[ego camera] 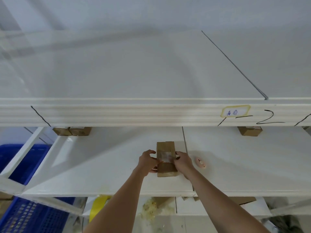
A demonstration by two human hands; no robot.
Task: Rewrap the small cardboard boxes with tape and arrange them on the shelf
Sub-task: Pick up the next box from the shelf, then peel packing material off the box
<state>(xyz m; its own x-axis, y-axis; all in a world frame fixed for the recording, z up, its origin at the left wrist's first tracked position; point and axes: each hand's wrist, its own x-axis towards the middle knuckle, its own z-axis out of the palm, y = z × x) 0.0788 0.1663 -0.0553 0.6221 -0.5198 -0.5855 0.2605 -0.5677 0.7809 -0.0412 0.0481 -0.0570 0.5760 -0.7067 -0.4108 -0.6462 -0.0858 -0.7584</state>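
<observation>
Head view looks down on a white shelf [101, 174] with a small cardboard box [165, 168] lying near its front edge, long side running away from the person. A band of clear tape [164, 156] crosses the middle of the box top. The left hand [148, 163] grips the box's left side, thumb on the tape and fingers curled against the side wall. The right hand [183, 161] grips the right side, fingertips curled over the top edge at the tape. Both hands are clamped on the box, one on each side, with the box between them.

Just right of the right hand a small pink cutter [200, 162] lies on the shelf, apart from the box. At the back of the shelf, two brown boxes [72, 131] sit side by side on the left, and another box [249, 131] sits on the right, all partly hidden by the upper shelf's front rail [134, 115]. That rail carries a yellow-edged label [235, 111] with handwriting. A blue crate [25, 216] stands lower left, and a yellow tape roll [99, 206] shows below the shelf.
</observation>
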